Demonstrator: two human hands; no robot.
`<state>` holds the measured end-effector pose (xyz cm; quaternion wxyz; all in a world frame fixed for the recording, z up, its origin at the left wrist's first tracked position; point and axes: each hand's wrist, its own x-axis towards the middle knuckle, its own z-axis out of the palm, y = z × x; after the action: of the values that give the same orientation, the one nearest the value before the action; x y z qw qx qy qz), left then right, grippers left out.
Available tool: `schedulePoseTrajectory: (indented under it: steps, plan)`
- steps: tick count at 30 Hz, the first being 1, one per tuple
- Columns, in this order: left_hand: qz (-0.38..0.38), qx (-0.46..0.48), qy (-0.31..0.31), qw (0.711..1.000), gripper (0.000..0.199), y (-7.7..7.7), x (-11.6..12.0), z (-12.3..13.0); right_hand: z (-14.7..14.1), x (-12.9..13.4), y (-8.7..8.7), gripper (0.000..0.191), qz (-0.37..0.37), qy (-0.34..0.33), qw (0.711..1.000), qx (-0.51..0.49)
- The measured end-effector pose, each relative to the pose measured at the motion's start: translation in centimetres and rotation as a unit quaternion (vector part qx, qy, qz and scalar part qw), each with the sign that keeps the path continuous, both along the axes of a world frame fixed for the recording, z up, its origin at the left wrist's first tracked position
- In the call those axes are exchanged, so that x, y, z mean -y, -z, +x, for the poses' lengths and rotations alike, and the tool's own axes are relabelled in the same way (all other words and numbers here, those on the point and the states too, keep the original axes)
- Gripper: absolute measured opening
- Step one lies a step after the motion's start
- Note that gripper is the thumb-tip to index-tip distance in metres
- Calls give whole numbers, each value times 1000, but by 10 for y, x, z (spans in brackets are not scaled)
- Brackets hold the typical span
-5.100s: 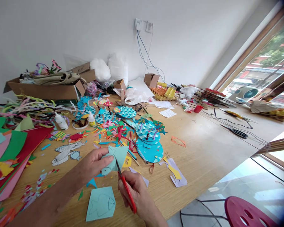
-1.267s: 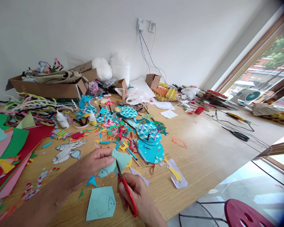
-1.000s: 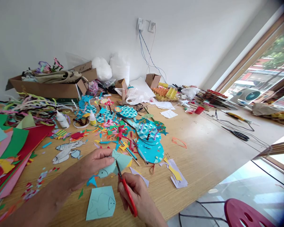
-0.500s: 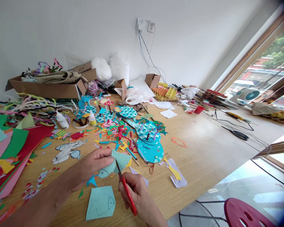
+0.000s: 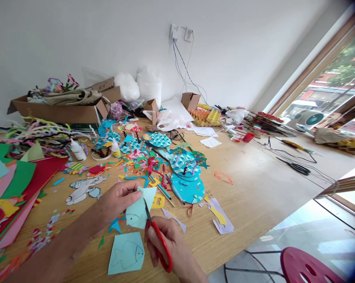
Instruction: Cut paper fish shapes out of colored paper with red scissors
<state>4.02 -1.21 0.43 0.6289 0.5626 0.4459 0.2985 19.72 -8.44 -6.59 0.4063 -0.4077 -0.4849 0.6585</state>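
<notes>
My left hand (image 5: pixel 122 198) pinches a light blue-green sheet of paper (image 5: pixel 139 214) by its upper edge; part of a drawn fish with an eye shows on it. Around red-handled scissors (image 5: pixel 162 245) my right hand (image 5: pixel 168 241) is closed, with the dark blades pointing up and lying at the paper. Whether the blades are fully closed I cannot tell. Below the hands, flat on the table, rests a second blue-green paper (image 5: pixel 126 253) with a whole fish drawn in pencil. Cut-out paper fish (image 5: pixel 83 188) lie left of my left hand.
Coloured paper scraps (image 5: pixel 145 159) and blue discs (image 5: pixel 187 188) lie beyond my hands. Stacked coloured sheets (image 5: pixel 41 177) sit at the left, near white glue bottles (image 5: pixel 78 150). Black scissors (image 5: pixel 294 166) lie at the right. A dark red stool (image 5: pixel 310 265) stands by the table's edge.
The held paper has turned and shifted slightly left, showing more of its face. The scissors have moved a little down and left, and a yellow scrap behind the paper is now more exposed.
</notes>
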Motion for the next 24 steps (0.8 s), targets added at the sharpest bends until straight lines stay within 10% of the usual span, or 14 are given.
schedulePoseTrajectory:
  steps: [24]
  plan:
    - [-22,126,-120,984,14,2,3,-2,-8,6,-16,51,-31,2,998,63]
